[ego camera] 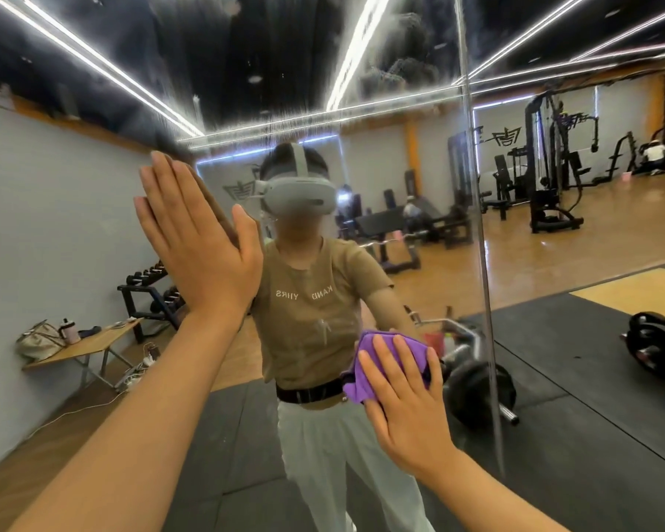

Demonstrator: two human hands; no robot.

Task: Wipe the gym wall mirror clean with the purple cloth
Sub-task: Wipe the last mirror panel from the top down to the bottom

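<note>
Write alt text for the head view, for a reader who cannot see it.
A person's right hand presses a purple cloth flat against a gym wall mirror, while the left hand rests open on the glass higher up. Streaks mark the mirror's upper part, which reflects weight machines and a dumbbell rack.

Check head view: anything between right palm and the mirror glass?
Yes: the purple cloth, pressed flat to the mirror under the right hand. Head view shows it.
</note>
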